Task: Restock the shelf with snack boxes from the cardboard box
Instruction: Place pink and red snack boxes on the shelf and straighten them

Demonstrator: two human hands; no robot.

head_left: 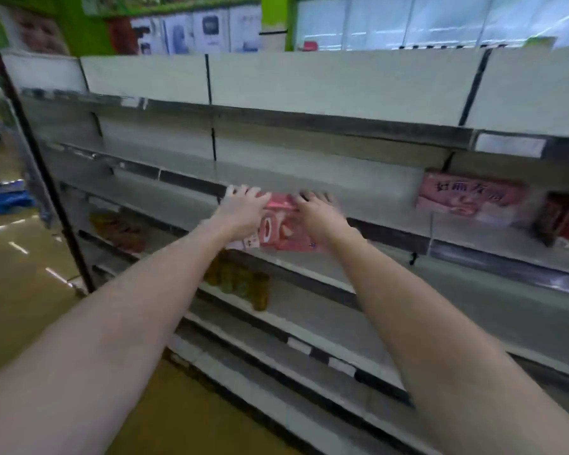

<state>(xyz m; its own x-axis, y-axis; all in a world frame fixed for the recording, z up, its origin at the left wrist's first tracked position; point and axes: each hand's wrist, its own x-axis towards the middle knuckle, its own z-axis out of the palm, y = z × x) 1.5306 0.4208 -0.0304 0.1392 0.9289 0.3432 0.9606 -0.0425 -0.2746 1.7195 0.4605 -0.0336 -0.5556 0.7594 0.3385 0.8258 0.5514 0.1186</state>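
While both bare arms are stretched up from the bottom corners of the frame, a pink snack box [281,226] is held at the centre of the picture, against the front edge of a grey shelf [309,178]. The left hand [242,208] is wrapped over the box's upper left corner, with its fingers curled over the top edge. The right hand [317,210] is clamped on the upper right corner in the same way, so the box is grasped from both sides. Whether the box rests on the shelf board cannot be told through the blur. At the right of the frame, on the same level, a second pink box [473,198] is seen standing, with dark red packs [564,220] just beside it. Lower down, left of centre, brownish jars [240,284] are lined up on another shelf.
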